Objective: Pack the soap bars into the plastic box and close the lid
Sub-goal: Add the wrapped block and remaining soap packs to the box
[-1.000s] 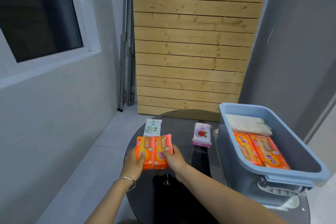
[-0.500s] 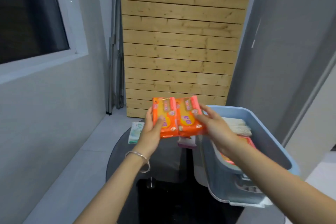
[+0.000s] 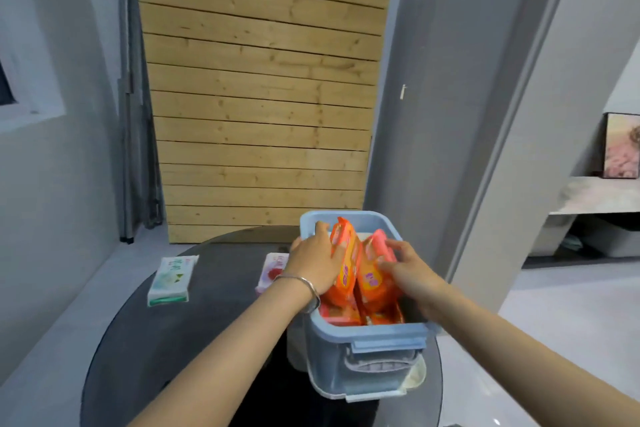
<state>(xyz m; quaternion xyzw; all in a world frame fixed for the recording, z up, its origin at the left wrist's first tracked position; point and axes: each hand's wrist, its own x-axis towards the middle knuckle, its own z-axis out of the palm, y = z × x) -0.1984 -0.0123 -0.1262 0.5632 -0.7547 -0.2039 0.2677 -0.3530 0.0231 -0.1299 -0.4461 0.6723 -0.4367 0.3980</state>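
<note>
An open pale blue plastic box (image 3: 367,340) stands on a round dark glass table (image 3: 194,329). Two orange soap packs (image 3: 360,274) stand tilted on edge inside the box, above other orange packs lying at its bottom (image 3: 346,314). My left hand (image 3: 317,262) grips the left pack and my right hand (image 3: 407,269) grips the right one, both hands over the box opening. A green-and-white soap bar (image 3: 171,276) lies on the table to the left. A pink-and-white soap bar (image 3: 272,270) lies beside the box, partly hidden by my left wrist.
A whitish flat piece, perhaps the lid (image 3: 414,376), shows under the box's near end. A wooden slat panel (image 3: 263,107) leans against the wall behind the table. Grey walls stand left and right, and a low white shelf (image 3: 595,198) lies far right.
Both hands lifted the two orange packs off the table, carried them right and lowered them into the box. The view turned right with them.
</note>
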